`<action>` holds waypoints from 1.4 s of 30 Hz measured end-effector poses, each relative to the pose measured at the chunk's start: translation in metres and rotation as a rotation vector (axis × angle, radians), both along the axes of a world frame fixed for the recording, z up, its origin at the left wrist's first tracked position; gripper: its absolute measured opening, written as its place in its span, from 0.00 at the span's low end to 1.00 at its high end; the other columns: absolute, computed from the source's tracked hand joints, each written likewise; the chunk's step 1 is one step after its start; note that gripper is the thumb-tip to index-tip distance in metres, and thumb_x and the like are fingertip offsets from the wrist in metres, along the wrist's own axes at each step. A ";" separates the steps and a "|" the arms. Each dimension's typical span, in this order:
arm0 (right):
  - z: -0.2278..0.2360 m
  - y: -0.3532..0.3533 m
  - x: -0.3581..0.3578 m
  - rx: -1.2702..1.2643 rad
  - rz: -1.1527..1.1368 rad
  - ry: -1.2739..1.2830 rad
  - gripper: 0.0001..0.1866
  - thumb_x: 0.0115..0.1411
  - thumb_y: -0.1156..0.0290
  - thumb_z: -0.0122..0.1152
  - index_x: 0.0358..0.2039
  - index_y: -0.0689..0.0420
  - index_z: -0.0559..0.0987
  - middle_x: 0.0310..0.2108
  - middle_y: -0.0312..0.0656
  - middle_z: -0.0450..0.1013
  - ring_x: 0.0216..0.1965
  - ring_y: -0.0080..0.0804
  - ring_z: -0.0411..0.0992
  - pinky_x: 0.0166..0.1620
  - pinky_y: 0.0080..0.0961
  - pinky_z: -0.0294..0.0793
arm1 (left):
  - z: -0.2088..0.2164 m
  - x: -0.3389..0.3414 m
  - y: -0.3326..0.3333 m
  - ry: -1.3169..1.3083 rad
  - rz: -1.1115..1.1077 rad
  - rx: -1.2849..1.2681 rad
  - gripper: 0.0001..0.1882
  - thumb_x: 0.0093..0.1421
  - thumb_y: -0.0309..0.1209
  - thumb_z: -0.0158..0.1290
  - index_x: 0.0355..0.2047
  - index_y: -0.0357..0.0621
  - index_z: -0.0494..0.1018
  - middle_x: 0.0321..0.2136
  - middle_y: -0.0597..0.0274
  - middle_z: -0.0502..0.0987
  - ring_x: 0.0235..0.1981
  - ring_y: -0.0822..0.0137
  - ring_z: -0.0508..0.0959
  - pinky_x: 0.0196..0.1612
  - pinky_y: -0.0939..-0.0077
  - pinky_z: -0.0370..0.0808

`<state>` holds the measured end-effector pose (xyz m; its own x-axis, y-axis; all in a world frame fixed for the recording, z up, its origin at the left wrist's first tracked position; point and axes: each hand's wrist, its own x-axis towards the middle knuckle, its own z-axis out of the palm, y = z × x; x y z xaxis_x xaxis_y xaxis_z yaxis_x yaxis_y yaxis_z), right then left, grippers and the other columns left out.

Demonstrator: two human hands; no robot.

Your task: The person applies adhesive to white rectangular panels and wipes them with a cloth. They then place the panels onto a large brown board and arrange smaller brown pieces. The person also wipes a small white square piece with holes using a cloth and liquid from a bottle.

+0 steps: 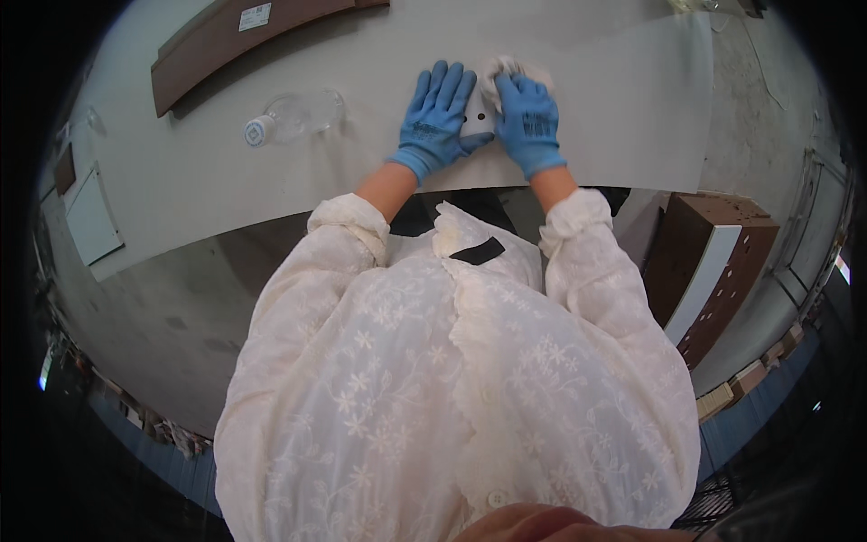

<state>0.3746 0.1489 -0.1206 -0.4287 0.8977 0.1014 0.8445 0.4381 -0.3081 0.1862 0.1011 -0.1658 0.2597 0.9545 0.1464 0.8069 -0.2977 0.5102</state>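
My left hand [435, 122], in a blue glove, lies flat with its fingers stretched out on a small white piece [479, 126] that has dark round holes. Most of that piece is hidden under the hand, so its outline is hard to tell from the white table. In the same kind of glove, my right hand [528, 126] has its fingers bent over a crumpled whitish cloth [506, 67] just to the right of the holes. A clear plastic bottle [307, 115] with a white cap rests on its side, left of my left hand.
A long brown board [217, 50] with a white label lies at the far left of the white table [632, 117]. Brown panels [736, 244] are stacked below the table's right end. A white panel [93, 217] is at the left edge.
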 end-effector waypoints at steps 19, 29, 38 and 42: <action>0.019 -0.065 0.012 0.003 0.029 0.051 0.13 0.53 0.75 0.63 0.41 0.58 0.82 0.35 0.50 0.77 0.37 0.54 0.76 0.41 0.46 0.76 | -0.006 0.000 -0.002 0.027 -0.012 0.027 0.57 0.57 0.69 0.55 0.76 0.44 0.53 0.74 0.45 0.55 0.76 0.41 0.51 0.78 0.44 0.45; -0.006 0.047 -0.015 0.153 -0.080 -0.007 0.09 0.57 0.71 0.61 0.39 0.57 0.82 0.38 0.51 0.79 0.41 0.51 0.78 0.43 0.45 0.78 | -0.003 0.000 -0.003 0.046 -0.026 0.028 0.56 0.59 0.68 0.55 0.75 0.41 0.54 0.74 0.44 0.56 0.76 0.41 0.53 0.77 0.44 0.45; 0.058 0.020 0.056 -0.245 -0.490 0.620 0.17 0.62 0.66 0.64 0.48 0.62 0.81 0.43 0.52 0.79 0.45 0.51 0.77 0.47 0.42 0.78 | 0.045 -0.050 0.031 0.386 -0.456 -0.030 0.50 0.55 0.42 0.64 0.76 0.51 0.55 0.76 0.54 0.53 0.77 0.43 0.50 0.78 0.46 0.45; 0.052 -0.016 0.053 -0.026 -0.412 0.421 0.18 0.61 0.68 0.66 0.50 0.61 0.81 0.44 0.53 0.79 0.46 0.52 0.77 0.48 0.42 0.78 | 0.051 -0.056 0.010 -0.026 -0.117 -0.257 0.54 0.52 0.41 0.66 0.77 0.51 0.53 0.76 0.46 0.52 0.77 0.40 0.49 0.77 0.47 0.47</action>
